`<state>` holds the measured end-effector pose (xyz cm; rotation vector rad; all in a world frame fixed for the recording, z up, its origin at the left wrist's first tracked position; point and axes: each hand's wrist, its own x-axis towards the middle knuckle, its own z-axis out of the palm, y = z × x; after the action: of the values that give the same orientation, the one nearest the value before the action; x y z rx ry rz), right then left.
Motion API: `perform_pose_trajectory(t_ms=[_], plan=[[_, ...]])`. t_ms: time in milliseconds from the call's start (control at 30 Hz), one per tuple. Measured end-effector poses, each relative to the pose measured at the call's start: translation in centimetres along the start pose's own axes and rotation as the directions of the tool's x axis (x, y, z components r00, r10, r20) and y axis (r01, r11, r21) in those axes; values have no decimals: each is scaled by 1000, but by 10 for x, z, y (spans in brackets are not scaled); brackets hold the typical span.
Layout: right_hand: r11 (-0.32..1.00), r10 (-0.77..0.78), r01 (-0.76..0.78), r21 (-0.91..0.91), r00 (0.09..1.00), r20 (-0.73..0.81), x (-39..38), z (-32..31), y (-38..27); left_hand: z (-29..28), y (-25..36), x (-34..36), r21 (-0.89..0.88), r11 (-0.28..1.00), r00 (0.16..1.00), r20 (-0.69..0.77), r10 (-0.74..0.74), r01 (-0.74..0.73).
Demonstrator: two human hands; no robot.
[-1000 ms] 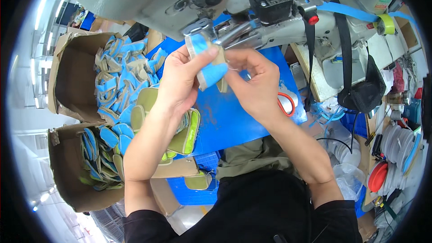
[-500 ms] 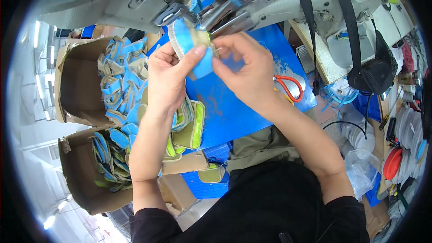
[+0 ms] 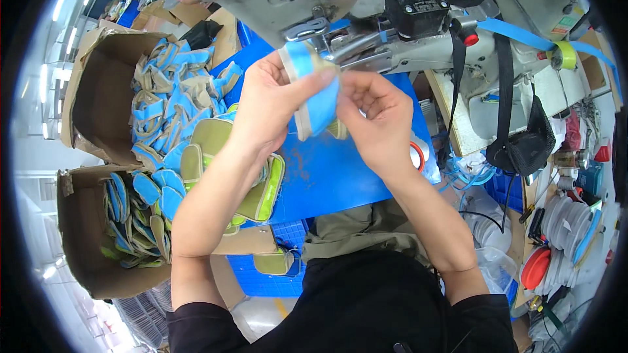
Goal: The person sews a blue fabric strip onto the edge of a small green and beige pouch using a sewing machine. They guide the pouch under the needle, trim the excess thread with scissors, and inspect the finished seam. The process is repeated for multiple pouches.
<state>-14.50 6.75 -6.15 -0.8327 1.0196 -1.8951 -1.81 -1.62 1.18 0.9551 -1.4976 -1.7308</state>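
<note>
In front of the sewing machine [image 3: 366,55], a curved blue fabric piece with beige edging [image 3: 320,106] is held up between both hands. My left hand [image 3: 271,101] pinches its left part, with the thumb across the front. The fingers of my right hand [image 3: 379,114] close on its right edge, where a small greenish bit shows below. What lies behind the piece is hidden. Under my left forearm is a stack of olive and lime-green padded fabric pieces [image 3: 265,189], partly covered by the arm.
A cardboard box [image 3: 98,91] at left adjoins a heap of blue-and-beige pieces [image 3: 176,91]. A second box [image 3: 78,222] holds several padded pieces. Red-handled scissors [image 3: 417,154] lie on the blue tabletop [image 3: 320,176] by my right wrist. Black straps [image 3: 502,91] hang at right.
The view has shifted, so the machine shows more fully. Both hands still hold the fabric piece, which has turned somewhat more upright; my right fingers have curled in closer on its edge.
</note>
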Motion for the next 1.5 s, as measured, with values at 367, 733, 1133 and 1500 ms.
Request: perform_pose_trajectory(t_ms=[367,733,1133,1500], plan=[[999,26,-24,-33,998,55,0,-7,-4,-5,2,-18,-136,983,992,1,-123,122],[998,5,1,-64,995,97,1,-14,4,-2,-4,-20,-320,916,966,-9,-257,241],[992,53,-34,-120,987,152,3,-17,-1,12,-14,-19,-128,989,994,-73,-87,77],[988,130,-142,54,973,192,2,-13,-16,13,2,-9,-73,987,987,-67,-148,143]])
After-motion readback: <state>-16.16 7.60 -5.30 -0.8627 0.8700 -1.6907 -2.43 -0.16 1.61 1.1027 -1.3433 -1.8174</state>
